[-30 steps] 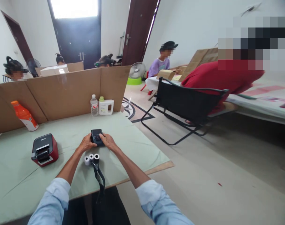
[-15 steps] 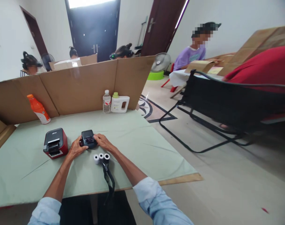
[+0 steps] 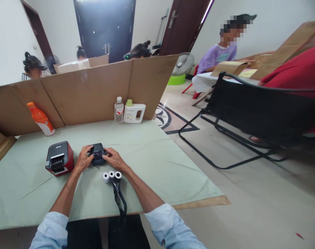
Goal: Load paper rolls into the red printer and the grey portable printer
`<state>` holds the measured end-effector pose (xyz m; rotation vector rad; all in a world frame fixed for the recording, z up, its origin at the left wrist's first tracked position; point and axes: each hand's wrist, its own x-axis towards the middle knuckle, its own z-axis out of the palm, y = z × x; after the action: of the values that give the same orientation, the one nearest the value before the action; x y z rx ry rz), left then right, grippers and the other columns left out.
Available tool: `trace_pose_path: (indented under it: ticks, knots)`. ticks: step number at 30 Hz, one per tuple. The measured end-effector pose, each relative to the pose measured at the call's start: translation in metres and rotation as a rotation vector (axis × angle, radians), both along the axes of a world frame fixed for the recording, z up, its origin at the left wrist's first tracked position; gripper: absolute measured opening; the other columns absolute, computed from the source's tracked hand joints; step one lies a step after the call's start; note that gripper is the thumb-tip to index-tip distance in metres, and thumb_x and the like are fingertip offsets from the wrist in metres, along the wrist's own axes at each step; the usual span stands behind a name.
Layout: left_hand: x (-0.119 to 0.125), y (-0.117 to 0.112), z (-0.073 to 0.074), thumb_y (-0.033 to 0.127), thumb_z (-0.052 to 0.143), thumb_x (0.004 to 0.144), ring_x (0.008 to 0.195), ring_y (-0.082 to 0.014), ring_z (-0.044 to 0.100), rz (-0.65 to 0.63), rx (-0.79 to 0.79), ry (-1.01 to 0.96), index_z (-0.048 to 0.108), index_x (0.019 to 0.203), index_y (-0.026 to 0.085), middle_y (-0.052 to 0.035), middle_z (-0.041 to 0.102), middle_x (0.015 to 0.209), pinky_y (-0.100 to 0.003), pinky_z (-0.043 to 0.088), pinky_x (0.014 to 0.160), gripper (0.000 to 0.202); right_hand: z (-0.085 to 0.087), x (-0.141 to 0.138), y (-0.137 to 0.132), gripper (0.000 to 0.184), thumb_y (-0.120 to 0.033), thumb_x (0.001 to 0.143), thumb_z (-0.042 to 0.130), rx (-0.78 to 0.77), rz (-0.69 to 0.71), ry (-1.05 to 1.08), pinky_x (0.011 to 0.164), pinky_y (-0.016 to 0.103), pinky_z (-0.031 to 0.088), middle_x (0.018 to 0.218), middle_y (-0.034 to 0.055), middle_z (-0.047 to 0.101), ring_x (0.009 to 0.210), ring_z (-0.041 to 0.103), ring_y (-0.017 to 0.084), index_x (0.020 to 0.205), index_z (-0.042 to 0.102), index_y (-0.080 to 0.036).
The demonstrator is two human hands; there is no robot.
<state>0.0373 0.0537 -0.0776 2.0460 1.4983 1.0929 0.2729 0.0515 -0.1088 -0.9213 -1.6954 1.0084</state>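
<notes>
A small black portable printer [image 3: 97,149] rests on the green-covered table, with a dark shiny panel on its near side. My left hand [image 3: 83,159] grips its left edge, the thumb on the near side. From the right, my right hand [image 3: 114,158] holds the opposite edge, fingers closed on it. Just in front of the printer stand three small white paper rolls [image 3: 111,175] with dark cores. A black strap-like strip [image 3: 119,197] runs from them toward the table's near edge. Left of my left hand sits a larger red and black printer [image 3: 59,158].
A cardboard screen [image 3: 90,97] borders the table's [image 3: 157,166] far side. Against it stand an orange bottle [image 3: 41,118], a clear water bottle [image 3: 119,111] and a white jug [image 3: 134,112]. A black folding chair [image 3: 250,114] and other people are off to the right.
My left thumb and fingers have shifted on the small printer, the thumb now nearer its dark panel. My right thumb has also moved in on its near right corner. The view has turned slightly.
</notes>
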Motion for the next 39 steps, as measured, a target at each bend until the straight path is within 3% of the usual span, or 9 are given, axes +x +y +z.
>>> trace_pose_path:
  ticks: [6,11,20,27,34,39]
  knots:
    - [0.001,0.007,0.005,0.014,0.064,0.078,0.121,-0.0263,0.065,0.009,-0.007,-0.011,0.073,0.123,0.022,-0.0119,0.063,0.135,-0.043,0.058,0.100,0.046,-0.001,-0.001,-0.001,0.056,-0.034,0.082,0.076,-0.001,0.006,0.044,0.078,0.035,0.055,0.104,0.0036,0.059,0.074,0.058,0.014,0.136,0.066,-0.023]
    - [0.001,0.013,0.012,0.021,0.071,0.080,0.112,-0.0243,0.067,-0.049,0.016,-0.052,0.076,0.114,0.021,-0.0104,0.070,0.121,-0.039,0.060,0.092,0.035,0.000,0.001,-0.001,0.063,-0.036,0.076,0.082,-0.022,0.046,0.087,0.075,0.034,0.056,0.104,0.0032,0.057,0.073,0.057,0.014,0.135,0.066,-0.024]
    - [-0.003,0.018,0.011,0.026,0.073,0.079,0.115,-0.0255,0.067,-0.057,-0.018,-0.092,0.076,0.113,0.023,-0.0104,0.070,0.124,-0.039,0.059,0.092,0.034,0.002,0.001,-0.005,0.072,-0.032,0.071,0.087,-0.070,0.081,0.119,0.075,0.034,0.058,0.114,0.0056,0.059,0.075,0.061,0.014,0.139,0.064,-0.024]
    - [-0.004,0.015,0.013,0.012,0.064,0.075,0.122,-0.0248,0.063,-0.089,-0.027,-0.030,0.074,0.120,0.023,-0.0089,0.069,0.129,-0.039,0.057,0.098,0.048,0.005,0.001,-0.007,0.071,-0.033,0.071,0.087,-0.059,0.056,0.081,0.077,0.034,0.059,0.113,0.0050,0.060,0.076,0.060,0.014,0.137,0.065,-0.025]
    - [0.000,0.018,0.019,0.027,0.074,0.078,0.114,-0.0244,0.067,-0.057,-0.057,-0.058,0.075,0.114,0.022,-0.0094,0.070,0.123,-0.038,0.057,0.092,0.036,0.007,-0.002,-0.010,0.068,-0.033,0.070,0.087,-0.054,0.023,0.089,0.073,0.034,0.058,0.108,0.0041,0.058,0.075,0.061,0.015,0.134,0.066,-0.023]
    - [-0.003,0.016,0.021,0.033,0.073,0.081,0.118,-0.0255,0.065,-0.105,-0.064,-0.042,0.074,0.118,0.023,-0.0100,0.069,0.126,-0.039,0.058,0.094,0.038,0.005,-0.003,-0.010,0.068,-0.032,0.070,0.088,-0.044,0.024,0.099,0.074,0.035,0.058,0.112,0.0055,0.060,0.074,0.061,0.015,0.134,0.066,-0.024]
